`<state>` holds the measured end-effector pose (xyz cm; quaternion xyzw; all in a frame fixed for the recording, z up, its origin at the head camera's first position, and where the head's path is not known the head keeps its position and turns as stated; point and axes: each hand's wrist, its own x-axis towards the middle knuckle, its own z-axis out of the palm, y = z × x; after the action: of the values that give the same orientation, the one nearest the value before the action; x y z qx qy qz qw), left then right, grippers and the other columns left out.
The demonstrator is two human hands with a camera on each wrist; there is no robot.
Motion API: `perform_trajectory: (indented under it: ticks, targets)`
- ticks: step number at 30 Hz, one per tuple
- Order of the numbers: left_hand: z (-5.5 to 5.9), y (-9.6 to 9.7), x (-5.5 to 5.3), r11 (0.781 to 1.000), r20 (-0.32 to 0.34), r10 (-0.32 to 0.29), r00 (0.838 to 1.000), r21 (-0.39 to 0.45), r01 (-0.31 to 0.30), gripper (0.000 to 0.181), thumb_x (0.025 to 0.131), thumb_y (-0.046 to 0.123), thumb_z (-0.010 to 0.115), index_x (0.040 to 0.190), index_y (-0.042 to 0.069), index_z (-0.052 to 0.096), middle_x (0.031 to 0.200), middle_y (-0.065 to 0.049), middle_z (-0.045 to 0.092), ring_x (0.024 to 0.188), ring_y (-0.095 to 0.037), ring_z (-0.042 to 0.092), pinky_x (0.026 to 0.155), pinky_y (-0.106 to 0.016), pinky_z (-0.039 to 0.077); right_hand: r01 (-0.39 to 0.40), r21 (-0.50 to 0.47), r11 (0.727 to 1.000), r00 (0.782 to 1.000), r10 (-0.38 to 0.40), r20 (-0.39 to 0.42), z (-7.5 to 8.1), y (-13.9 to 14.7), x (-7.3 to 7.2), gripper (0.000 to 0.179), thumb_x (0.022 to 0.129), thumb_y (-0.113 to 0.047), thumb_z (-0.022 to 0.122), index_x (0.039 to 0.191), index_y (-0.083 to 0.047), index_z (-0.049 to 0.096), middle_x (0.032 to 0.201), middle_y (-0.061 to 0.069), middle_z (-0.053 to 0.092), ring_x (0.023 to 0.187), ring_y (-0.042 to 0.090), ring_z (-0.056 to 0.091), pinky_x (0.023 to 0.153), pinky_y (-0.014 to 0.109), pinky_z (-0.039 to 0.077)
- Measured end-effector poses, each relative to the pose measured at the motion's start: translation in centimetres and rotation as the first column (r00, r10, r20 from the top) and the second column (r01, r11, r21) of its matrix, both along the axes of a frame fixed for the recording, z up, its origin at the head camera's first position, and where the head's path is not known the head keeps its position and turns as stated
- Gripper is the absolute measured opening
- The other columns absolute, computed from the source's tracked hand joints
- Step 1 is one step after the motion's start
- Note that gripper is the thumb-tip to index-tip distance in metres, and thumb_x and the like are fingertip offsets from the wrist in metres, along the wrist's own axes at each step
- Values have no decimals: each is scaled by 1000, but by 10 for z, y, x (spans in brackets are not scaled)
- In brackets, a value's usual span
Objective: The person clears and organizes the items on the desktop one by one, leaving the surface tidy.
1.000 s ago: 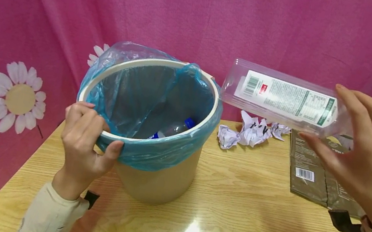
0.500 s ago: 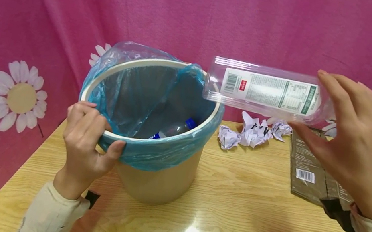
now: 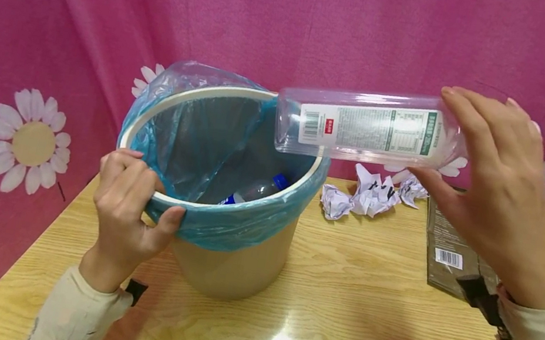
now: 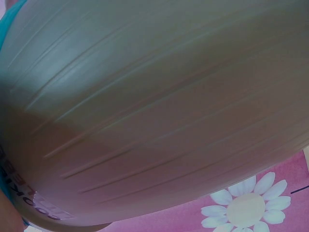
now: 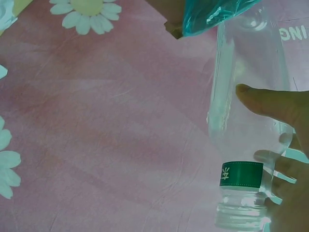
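Observation:
My left hand grips the near-left rim of a beige trash bin, thumb outside and fingers over the edge. A blue plastic bag lines the bin and folds over its white rim. My right hand holds a clear plastic bottle by its neck end, lying nearly level, its base over the bin's right rim. The right wrist view shows the bottle's green neck band and a thumb across its side. Down inside the bin lies another bottle with a blue cap.
Several crumpled white papers lie on the wooden table right of the bin. Further right is a flat dark brown package, partly hidden by my right hand. A pink curtain with white flowers hangs behind and at left.
My right hand has moved left with the clear bottle, bringing its base from beside the bin to over the rim. My left hand stays on the rim.

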<state>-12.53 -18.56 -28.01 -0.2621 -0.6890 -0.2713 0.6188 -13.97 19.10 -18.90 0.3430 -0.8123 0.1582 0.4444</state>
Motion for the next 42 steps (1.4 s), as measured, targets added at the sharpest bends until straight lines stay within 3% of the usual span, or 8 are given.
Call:
perform_trajectory:
  ticks: [4,7,8,20,29,42]
  targets:
    - [0,-1,0,1000,-7,-5,1000,-3,5,65,95,59,48,62,4,41,55,-9,36,64,-36,40,82,-51,39,-3,20,1000,1000,3,-16,2,-6,0,68,87,-30,76,140,0,47,139,25,51,129,44,45,118,49,20]
    - [-1,-2,-1,1000,-13,-10,1000,-8,10,64,95,58,49,62,4,42,55,-9,37,64,-36,41,81,-52,39,-2,56,998,999,4,-39,3,-11,0,84,66,0,87,139,3,46,141,25,51,130,45,44,118,50,20]
    - [-1,-2,-1,1000,-14,-11,1000,-9,11,64,95,58,49,62,4,42,55,-9,37,64,-36,41,81,-53,39,-3,61,998,999,6,-46,4,-13,0,85,65,3,87,139,3,47,141,25,51,130,45,44,118,50,20]
    - [-2,-2,-2,1000,-18,-9,1000,-10,9,64,95,59,49,62,4,42,55,-9,37,64,-36,41,78,-54,39,-36,48,998,996,40,-78,3,-33,-2,77,69,2,85,138,-2,51,140,23,51,136,41,38,118,55,14]
    - [-1,-2,-1,1000,-9,-3,1000,-10,3,64,95,59,48,63,4,42,56,-10,37,65,-36,41,80,-52,39,-79,22,997,983,81,-167,3,-39,-4,74,72,-2,83,139,-5,52,146,19,49,141,37,35,117,57,12]
    - [0,0,-1,1000,-20,-15,1000,-8,14,64,95,58,49,61,4,40,55,-8,36,64,-37,39,78,-56,38,-91,-41,995,992,86,-94,-9,-31,-2,65,74,4,79,134,2,54,141,24,51,135,42,39,113,55,24]
